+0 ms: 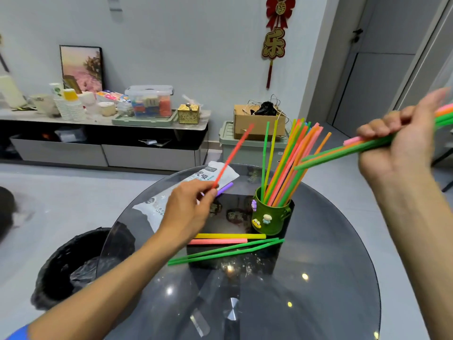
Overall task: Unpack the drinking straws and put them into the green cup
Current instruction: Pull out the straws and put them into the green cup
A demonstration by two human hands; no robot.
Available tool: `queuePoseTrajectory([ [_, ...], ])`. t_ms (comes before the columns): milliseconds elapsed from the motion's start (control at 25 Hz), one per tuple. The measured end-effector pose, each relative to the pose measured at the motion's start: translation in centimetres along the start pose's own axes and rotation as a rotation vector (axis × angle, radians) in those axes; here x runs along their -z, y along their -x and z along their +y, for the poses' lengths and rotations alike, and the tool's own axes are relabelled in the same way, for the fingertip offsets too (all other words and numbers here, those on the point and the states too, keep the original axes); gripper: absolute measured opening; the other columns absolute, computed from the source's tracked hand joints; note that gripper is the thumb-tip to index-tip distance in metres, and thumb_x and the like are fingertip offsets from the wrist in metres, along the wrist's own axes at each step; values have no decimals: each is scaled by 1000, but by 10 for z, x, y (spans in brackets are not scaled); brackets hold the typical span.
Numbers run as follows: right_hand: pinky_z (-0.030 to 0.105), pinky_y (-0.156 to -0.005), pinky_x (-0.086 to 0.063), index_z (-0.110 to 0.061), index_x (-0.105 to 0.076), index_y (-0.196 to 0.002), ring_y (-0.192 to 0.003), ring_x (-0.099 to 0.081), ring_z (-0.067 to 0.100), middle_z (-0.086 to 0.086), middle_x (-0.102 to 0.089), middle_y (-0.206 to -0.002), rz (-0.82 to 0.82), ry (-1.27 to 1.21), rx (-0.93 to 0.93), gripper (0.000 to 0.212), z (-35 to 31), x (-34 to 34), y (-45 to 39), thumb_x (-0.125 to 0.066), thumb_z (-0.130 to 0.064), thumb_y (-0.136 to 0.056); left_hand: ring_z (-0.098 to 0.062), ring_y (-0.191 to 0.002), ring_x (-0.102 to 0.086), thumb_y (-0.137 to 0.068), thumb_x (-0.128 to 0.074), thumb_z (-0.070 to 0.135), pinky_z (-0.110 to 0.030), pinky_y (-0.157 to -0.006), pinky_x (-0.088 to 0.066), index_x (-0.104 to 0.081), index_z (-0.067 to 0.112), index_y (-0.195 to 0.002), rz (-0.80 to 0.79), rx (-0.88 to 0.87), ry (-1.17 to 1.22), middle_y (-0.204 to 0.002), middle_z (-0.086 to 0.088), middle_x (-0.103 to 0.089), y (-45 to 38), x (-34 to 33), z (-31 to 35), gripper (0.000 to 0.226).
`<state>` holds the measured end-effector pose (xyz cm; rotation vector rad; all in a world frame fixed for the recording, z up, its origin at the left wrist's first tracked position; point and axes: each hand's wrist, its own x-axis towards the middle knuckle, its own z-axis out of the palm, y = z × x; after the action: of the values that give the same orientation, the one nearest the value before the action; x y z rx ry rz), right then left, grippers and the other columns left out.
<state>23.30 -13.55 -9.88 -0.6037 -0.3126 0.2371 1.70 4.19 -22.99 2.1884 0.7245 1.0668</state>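
Left hand (pixel 188 212) pinching one red straw (pixel 234 155) at its low end | right hand (pixel 402 141) fisted round a green-pink bundle (pixel 343 150), tips angled toward green cup (pixel 269 217) between your hands | loose straws (pixel 228 246) on tabletop (pixel 318 278) near left wrist | straws look light, slick, bendy: grip mid-shaft.

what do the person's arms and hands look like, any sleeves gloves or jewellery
Both arms are bare from wrist to as far up as the frame shows. The left hand and right hand wear no gloves, and no rings, watch or bracelet are visible. The only clothing in view is a bit of blue fabric at the bottom left corner by the left upper arm, probably a short sleeve edge.
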Motion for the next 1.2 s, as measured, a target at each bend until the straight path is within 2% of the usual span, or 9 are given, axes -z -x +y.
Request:
queuePoseTrajectory([
  [200,27,-42,-35,-16,-70,-86,-41,-40,13,-4,-63,-63,-426,580,-259,36,76,12,77,-55,-50,-86,-5,-67,-64,-86,-69,23,-31,-68,-55,-78,27,-92,-180,-77,339,-81,-3,-76,21,-11,54,11],
  [280,26,-45,-47,-17,-73,-87,-50,-59,15,0,-74,-76,-499,590,-258,34,87,18,97,-57,-47,-84,-8,-71,-70,-85,-69,26,-36,-70,-59,-78,25,-90,-228,-45,380,-78,-6,-77,34,-19,61,10],
  [400,28,-58,-56,-17,-74,-85,-69,-71,18,7,-73,-75,-496,455,-354,34,87,28,111,-63,-49,-80,-19,-74,-75,-84,-74,18,-45,-72,-59,-81,18,-84,-218,82,398,-75,0,-78,41,-18,53,6],
  [560,32,-67,-52,-17,-68,-84,-62,-58,17,2,-58,-62,-485,520,-218,19,96,34,124,-71,-36,-80,-14,-77,-66,-85,-63,17,-46,-79,-53,-74,8,-90,-345,19,343,-85,-2,-72,55,-20,55,16],
  [680,30,-69,-53,-17,-68,-88,-64,-57,19,4,-58,-64,-469,452,-208,15,94,38,122,-71,-31,-85,-3,-104,-64,-69,-64,15,-29,-93,-52,-58,29,-117,-487,125,440,-112,11,-69,62,-23,59,50],
  [760,31,-71,-55,-21,-72,-84,-67,-62,19,4,-64,-67,-497,496,-274,6,99,44,131,-77,-23,-81,-11,-92,-70,-63,-66,8,-41,-83,-58,-54,35,-114,-482,225,410,-107,3,-72,75,-34,58,59],
  [920,29,-62,-57,-21,-75,-79,-60,-64,18,5,-66,-63,-436,516,-333,10,108,46,139,-80,-16,-71,-38,-71,-70,-71,-67,2,-47,-62,-59,-63,14,-99,-440,352,465,-83,-19,-72,84,-56,52,31],
  [1080,30,-54,-45,-15,-61,-71,-51,-46,18,1,-48,-53,-275,522,-327,22,107,33,137,-79,-27,-76,-23,-92,-71,-78,-61,7,-48,-80,-57,-67,9,-93,-311,368,437,-92,-16,-75,77,-69,56,16],
  [1200,29,-46,-30,-21,-47,-59,-42,-32,18,1,-37,-46,-216,495,-194,43,89,-5,112,-80,-43,-73,-9,-76,-62,-73,-66,17,-46,-73,-56,-64,16,-85,-214,215,431,-85,-12,-75,40,-71,76,12],
])
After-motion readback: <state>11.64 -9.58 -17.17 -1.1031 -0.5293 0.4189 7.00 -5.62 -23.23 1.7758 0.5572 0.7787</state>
